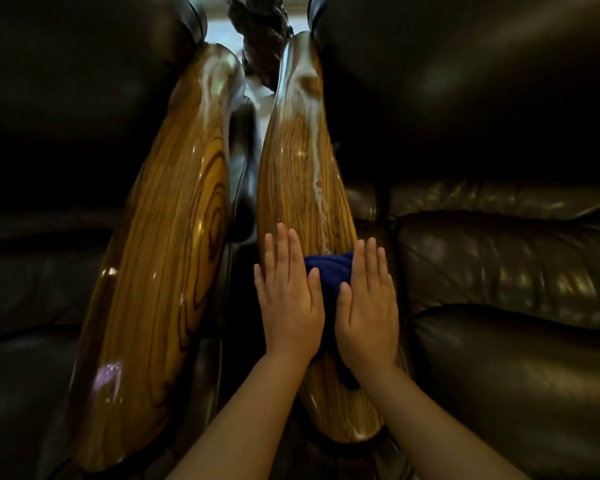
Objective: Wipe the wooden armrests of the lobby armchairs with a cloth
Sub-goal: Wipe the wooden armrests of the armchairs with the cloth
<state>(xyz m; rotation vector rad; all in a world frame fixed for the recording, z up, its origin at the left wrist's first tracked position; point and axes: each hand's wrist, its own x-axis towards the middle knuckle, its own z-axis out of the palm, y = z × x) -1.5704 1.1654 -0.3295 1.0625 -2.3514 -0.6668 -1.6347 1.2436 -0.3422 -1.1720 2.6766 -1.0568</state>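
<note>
Two glossy wooden armrests run side by side away from me. The right armrest carries a whitish streak down its length. A dark blue cloth lies on its near half. My left hand presses flat on the cloth's left part, fingers straight. Beside it, my right hand lies flat on the cloth's right part, fingers straight too. Most of the cloth is hidden under both palms. The left armrest has nothing on it.
Dark leather seat cushions flank the armrests: one chair on the right, another on the left. A narrow dark gap separates the two armrests. A dark carved object stands beyond them.
</note>
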